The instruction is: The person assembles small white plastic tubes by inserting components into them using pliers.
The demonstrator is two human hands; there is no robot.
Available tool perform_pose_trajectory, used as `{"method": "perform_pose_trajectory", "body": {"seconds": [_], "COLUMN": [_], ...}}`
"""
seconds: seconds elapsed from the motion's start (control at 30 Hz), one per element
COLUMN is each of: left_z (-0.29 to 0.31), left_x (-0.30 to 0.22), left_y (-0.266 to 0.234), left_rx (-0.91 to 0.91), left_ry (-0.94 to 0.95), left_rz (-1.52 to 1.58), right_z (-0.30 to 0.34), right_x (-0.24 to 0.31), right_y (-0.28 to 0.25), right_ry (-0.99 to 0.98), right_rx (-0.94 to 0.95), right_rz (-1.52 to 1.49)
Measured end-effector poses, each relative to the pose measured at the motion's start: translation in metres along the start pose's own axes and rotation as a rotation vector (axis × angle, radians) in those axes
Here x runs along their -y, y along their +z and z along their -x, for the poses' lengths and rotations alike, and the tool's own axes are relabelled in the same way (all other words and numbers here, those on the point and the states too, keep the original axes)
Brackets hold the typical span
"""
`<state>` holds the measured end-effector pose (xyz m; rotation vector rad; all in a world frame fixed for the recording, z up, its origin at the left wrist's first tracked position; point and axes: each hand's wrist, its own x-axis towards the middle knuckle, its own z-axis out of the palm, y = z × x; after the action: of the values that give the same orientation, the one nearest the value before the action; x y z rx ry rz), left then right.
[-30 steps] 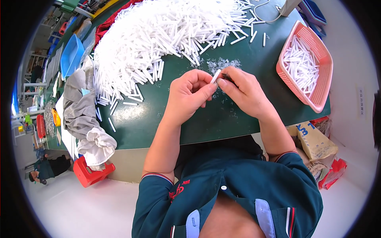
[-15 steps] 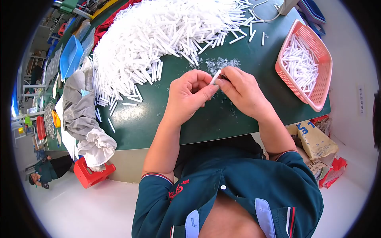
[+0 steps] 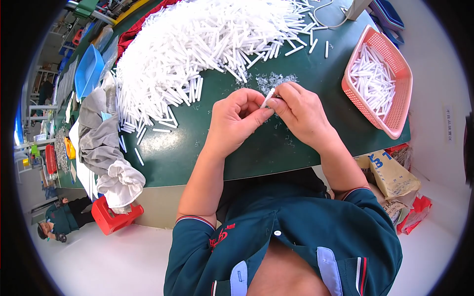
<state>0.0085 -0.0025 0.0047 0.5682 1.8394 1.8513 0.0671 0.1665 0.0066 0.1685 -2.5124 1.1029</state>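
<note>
Over the green table my left hand (image 3: 233,120) pinches a short white plastic stick (image 3: 268,95) between thumb and fingers, its upper end tilted to the right. My right hand (image 3: 301,112) is closed right beside it, fingertips against the stick. A small dark thing (image 3: 278,96) shows at the right fingertips, mostly hidden, and I cannot make out its kind. Just beyond the hands lie thin clear shavings (image 3: 275,79). A large heap of like white sticks (image 3: 197,44) spreads across the far side and left of the table.
A pink plastic basket (image 3: 404,93) with many white sticks stands at the right. Grey and white cloths (image 3: 98,128) hang over the left edge near a blue tray (image 3: 89,71). Below are a red stool (image 3: 113,217) and paper sacks (image 3: 392,177). Another person (image 3: 61,219) is far left.
Both hands stay nearly in place, with only a slight shift of the fingers about the stick. The person at far left has moved a little to the right.
</note>
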Motion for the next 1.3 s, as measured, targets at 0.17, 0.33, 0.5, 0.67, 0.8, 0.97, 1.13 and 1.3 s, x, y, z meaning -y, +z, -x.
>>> {"method": "perform_pose_trajectory", "body": {"seconds": [0.17,0.33,0.5,0.67,0.8,0.97,1.13,1.3], "left_z": [0.0,-0.002,-0.001,-0.001,-0.002,-0.002,-0.002,-0.002], "left_x": [0.001,0.003,0.005,0.002,0.001,-0.004,-0.009,-0.006], "left_y": [0.0,-0.001,-0.002,-0.004,-0.006,-0.007,-0.008,-0.009], "left_rx": [0.013,0.019,-0.013,-0.009,-0.049,-0.045,-0.015,0.051], "left_ry": [0.11,0.218,0.184,0.13,0.051,-0.043,-0.114,-0.131], "left_rz": [-0.108,-0.167,-0.175,-0.155,-0.125,0.013,0.169,0.267], "right_z": [0.0,0.0,0.002,0.0,0.002,0.002,-0.002,-0.003], "right_x": [-0.001,-0.002,-0.001,-0.002,-0.005,-0.002,0.004,0.007], "right_y": [-0.005,-0.01,-0.009,-0.022,-0.032,-0.038,-0.023,-0.016], "right_ry": [0.048,0.061,0.054,0.049,0.037,0.224,0.516,0.57], "right_rx": [0.117,0.179,0.225,0.407,0.462,0.337,0.138,0.171], "right_rz": [-0.087,-0.124,-0.254,-0.302,-0.603,-0.769,-0.654,-0.709]}}
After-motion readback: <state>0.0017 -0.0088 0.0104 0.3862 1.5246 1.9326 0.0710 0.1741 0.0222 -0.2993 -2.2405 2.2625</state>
